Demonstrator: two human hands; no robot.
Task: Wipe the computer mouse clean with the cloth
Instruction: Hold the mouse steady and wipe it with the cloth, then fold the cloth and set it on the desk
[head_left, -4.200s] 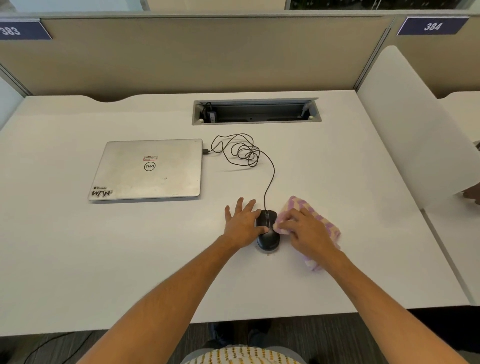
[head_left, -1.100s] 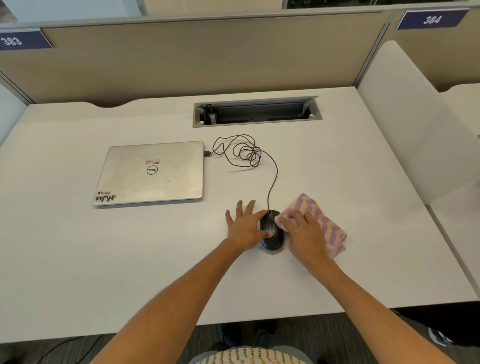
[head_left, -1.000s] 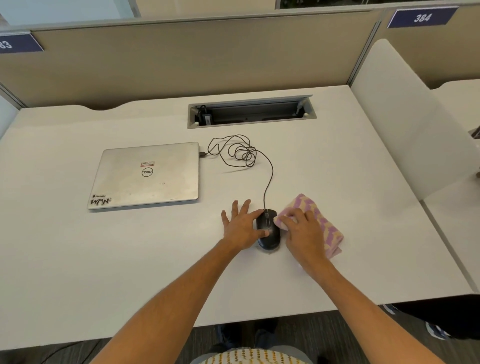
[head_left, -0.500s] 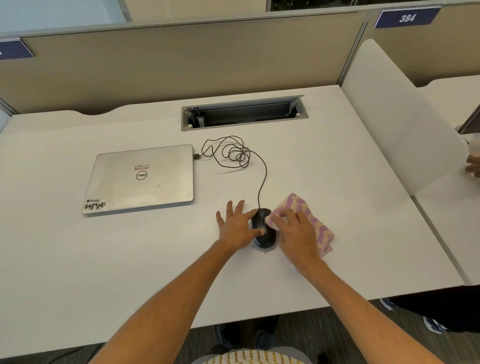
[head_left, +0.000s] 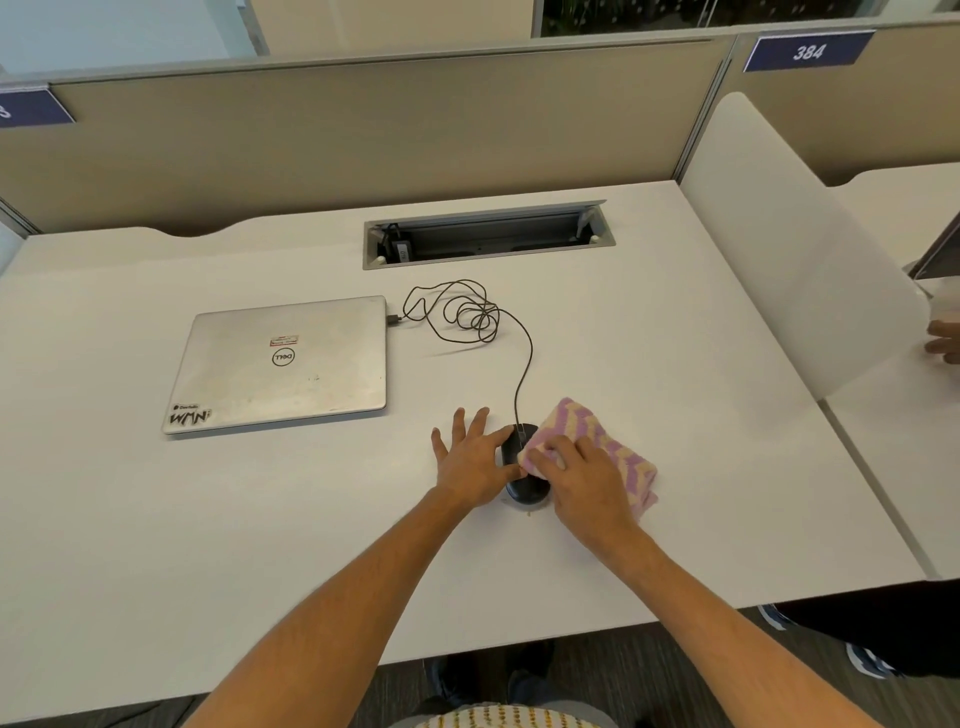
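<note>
A black wired computer mouse (head_left: 522, 486) rests on the white desk (head_left: 260, 545). My left hand (head_left: 474, 465) lies beside it on the left with fingers spread, its thumb touching the mouse's left side. My right hand (head_left: 582, 480) presses a purple-and-cream striped cloth (head_left: 610, 449) onto the top right of the mouse. The cloth hides most of the mouse's right half. The mouse's black cable (head_left: 524, 358) runs back in a tangle toward the laptop.
A shut silver laptop (head_left: 283, 364) lies to the left. A recessed cable tray (head_left: 488, 236) sits at the back of the desk. A white divider panel (head_left: 795, 249) stands on the right; another person's hand (head_left: 945, 343) shows beyond it.
The cloth under my right hand has slid further over the top of the mouse. My left hand stays beside the mouse. The view has shifted slightly.
</note>
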